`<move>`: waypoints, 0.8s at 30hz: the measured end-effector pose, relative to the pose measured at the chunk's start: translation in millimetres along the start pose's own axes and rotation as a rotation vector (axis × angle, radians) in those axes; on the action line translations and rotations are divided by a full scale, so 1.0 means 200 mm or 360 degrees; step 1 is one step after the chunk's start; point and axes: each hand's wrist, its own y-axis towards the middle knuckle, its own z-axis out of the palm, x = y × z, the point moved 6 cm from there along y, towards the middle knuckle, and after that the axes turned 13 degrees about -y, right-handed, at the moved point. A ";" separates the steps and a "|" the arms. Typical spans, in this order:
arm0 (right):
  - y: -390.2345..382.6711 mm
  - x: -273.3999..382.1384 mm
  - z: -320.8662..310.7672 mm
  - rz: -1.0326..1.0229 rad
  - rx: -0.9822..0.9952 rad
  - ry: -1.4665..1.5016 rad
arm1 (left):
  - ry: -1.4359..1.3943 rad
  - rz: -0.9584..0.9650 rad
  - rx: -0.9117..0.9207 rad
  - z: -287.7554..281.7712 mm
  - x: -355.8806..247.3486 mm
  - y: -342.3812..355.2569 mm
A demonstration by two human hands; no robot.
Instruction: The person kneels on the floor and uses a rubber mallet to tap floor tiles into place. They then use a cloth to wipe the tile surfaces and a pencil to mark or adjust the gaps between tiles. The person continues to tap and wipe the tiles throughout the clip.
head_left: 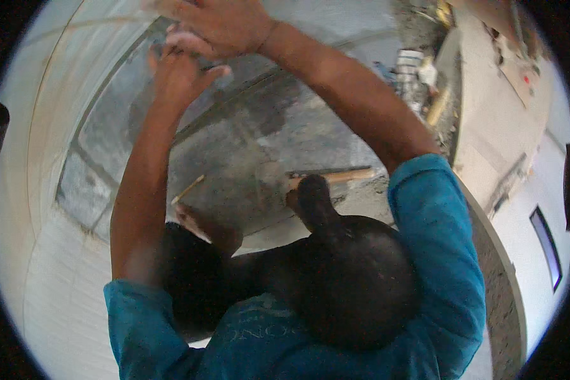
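Observation:
My left hand [182,77] reaches up to the far left over the grey tiled floor [240,152]. Its thumb sticks out to the right and its fingers are apart. Just beyond it, my right hand [228,26] crosses in from the right, fingers stretched toward the left and partly cut off by the top edge. The two hands overlap or nearly touch; which one cannot be told. Motion smears the right fingertips. Nothing plainly shows in either hand, though the space beneath the fingers is partly hidden.
Near my feet lie a thin yellowish stick [189,189] and a wooden strip [339,178] beside a dark bar. Rubble, a checked cloth [410,75] and a yellow cylindrical piece [437,106] line the right side. A pale wall [41,145] stands close on the left.

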 end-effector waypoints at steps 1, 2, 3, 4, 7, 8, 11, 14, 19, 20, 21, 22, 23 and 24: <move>0.02 0.01 0.01 -0.0097 -0.0079 -0.0070 | 0.0091 -0.0072 0.0129 0.02 0.01 -0.01; 0.02 0.03 0.02 -0.0188 -0.0151 -0.0150 | 0.0049 -0.0076 0.0145 0.02 -0.01 -0.01; 0.00 0.01 0.06 -0.0085 0.0017 -0.0139 | 0.0006 -0.0158 0.0273 0.03 0.00 -0.03; -0.04 0.02 0.09 0.0006 0.0194 -0.0136 | -0.0037 -0.0162 0.0276 0.02 -0.01 -0.02; -0.22 0.06 0.12 0.0162 0.0620 -0.0079 | 0.0279 0.0091 0.0042 -0.04 -0.06 -0.04; -0.27 0.07 0.13 0.0226 0.0756 -0.0044 | 0.0214 0.0027 0.0155 -0.02 -0.05 -0.04; -0.25 0.10 0.06 0.0102 0.0386 0.0404 | 0.0072 -0.0044 0.0193 0.02 0.00 -0.02; -0.15 -0.02 0.06 0.0401 0.0067 0.0164 | 0.0008 0.0078 0.0066 0.03 0.00 -0.04; -0.24 0.09 0.09 0.0209 0.0066 0.0272 | -0.0031 0.0044 0.0008 -0.02 -0.04 -0.02; -0.32 0.15 0.06 0.0201 0.0080 0.0311 | -0.0019 -0.0016 0.0103 -0.02 -0.04 -0.01; -0.42 0.20 0.03 0.0319 0.0103 0.0323 | -0.0024 -0.0077 0.0212 -0.01 -0.04 -0.01; -0.52 0.25 -0.02 0.0422 0.0114 0.0331 | -0.0019 -0.0140 0.0305 -0.02 -0.04 0.00; -0.60 0.28 -0.06 0.0486 0.0215 0.0308 | -0.0055 -0.0090 0.0248 -0.04 -0.05 -0.01; -0.70 0.28 -0.15 0.0562 0.0187 0.0100 | -0.0089 -0.0045 0.0205 -0.06 -0.06 -0.02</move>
